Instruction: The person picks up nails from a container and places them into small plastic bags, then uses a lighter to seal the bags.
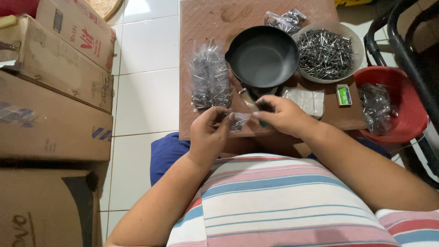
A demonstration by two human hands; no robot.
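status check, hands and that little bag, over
Left hand and right hand both pinch small clear bag. Bag over board edge. Black pan just ahead, nothing between.

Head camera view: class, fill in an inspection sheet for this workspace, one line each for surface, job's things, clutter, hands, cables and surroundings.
Surface: brown low table with a criss-cross pattern, on white floor tiles.
Job's things: small clear bag of metal pieces, held between both hands.
Clutter: black pan; bowl of loose metal pieces; filled clear bags; stack of empty bags; small box; red basin holding another bag.
Hands: left hand pinches the bag; right hand grips it, with a green-tipped item.
Cables: nothing seen.
Surroundings: cardboard boxes on the left; black metal frame on the right.
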